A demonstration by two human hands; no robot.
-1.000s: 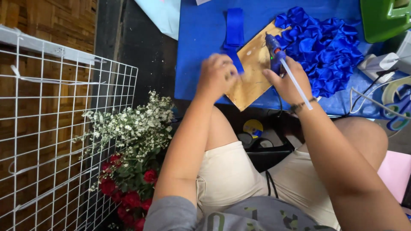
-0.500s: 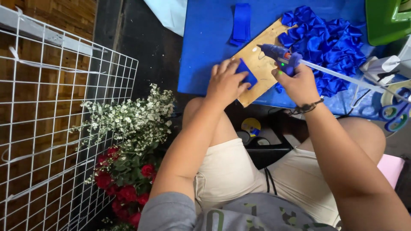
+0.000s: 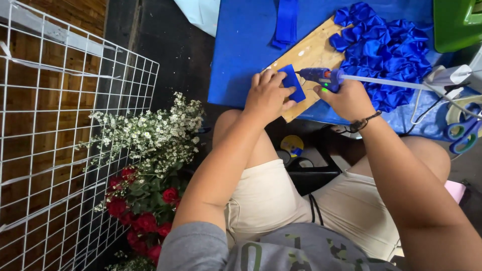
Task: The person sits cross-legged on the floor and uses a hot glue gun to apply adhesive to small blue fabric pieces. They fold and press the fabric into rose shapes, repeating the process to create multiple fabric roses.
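Gluing step: left hand (image 3: pixel 268 95) pinching ribbon (image 3: pixel 292 83) on board (image 3: pixel 311 55), right hand (image 3: pixel 346 98) gripping glue gun (image 3: pixel 321 76); next likely needing steady nozzle aim.

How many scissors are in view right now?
1: blue-handled scissors at the right edge, beside the pile of blue ribbon petals. Only the handles show; more may lie out of frame.

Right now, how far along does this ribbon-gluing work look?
Done: a heap of folded blue ribbon pieces lies beside the wooden board. In hand: the left hand presses a blue ribbon piece on the board; the right hand aims a glue gun. Left: uncut ribbon strips.
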